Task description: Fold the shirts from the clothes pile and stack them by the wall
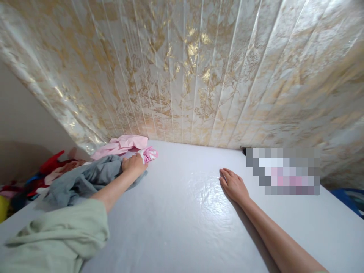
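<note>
My left hand [134, 163] is closed at the left of the white table [176, 212], over a heap of clothes. Its fingers grip a pink and white patterned cloth [150, 153], bunched up so its kind does not show. Beneath and beside that hand lies a crumpled grey garment [88, 178]. Behind it is a light pink garment [125, 144] near the wall. My right hand [233, 184] rests palm down on the table's right half, fingers stretched out, holding nothing.
A gold and white patterned covering [182, 76] rises along the table's back edge. Red clothing [52, 161] and other coloured cloths pile up at the far left. A pixelated patch hides something at the back right. Something blue [348, 199] sits beyond the right edge.
</note>
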Demonstrator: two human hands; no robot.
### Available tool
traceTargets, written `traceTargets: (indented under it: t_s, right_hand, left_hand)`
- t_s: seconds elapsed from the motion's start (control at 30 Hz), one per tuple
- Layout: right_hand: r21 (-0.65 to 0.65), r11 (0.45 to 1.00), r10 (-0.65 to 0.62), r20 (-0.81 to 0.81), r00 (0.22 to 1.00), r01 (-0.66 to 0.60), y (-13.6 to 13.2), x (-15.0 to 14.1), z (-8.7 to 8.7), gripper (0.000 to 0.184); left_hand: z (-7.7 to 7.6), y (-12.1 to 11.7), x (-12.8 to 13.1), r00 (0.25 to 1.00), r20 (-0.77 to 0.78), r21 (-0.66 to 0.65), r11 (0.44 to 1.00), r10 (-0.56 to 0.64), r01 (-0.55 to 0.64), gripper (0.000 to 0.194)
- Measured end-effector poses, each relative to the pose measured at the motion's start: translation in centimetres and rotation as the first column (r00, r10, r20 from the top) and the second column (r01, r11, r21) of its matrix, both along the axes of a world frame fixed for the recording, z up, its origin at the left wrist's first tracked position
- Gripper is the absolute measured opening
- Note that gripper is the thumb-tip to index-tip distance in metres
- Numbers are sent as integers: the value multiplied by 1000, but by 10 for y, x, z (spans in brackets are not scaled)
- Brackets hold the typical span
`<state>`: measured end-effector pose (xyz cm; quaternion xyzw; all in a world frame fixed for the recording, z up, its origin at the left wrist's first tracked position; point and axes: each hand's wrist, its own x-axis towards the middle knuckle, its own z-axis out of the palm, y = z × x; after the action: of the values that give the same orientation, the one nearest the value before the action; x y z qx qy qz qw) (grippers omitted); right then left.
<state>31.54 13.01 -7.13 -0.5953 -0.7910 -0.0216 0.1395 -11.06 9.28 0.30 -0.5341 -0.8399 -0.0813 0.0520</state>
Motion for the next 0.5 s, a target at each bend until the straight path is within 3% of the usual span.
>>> traceTargets:
  t_s: [0.1,0.17,0.37,0.5]
  right_hand:
    - [-2,1000,-1,-15,1000,1,0,0,1,43]
    - [-5,1000,1,-29,1000,-1,1,1,1,43]
    - [-5,1000,4,-66,998,-5,1,1,3,41]
    - [-11,1000,4,-82,997,-5,0,1,4,41]
  left_hand:
    - [10,20,3,997,68,17,1000,-20,18,17]
    - [22,30,5,994,93,88,995,-51,43,14]
    - [63,53,29,945,216,363,919,-246,156,35]
    - [65,57,67,869,239,456,840,-434,294,46]
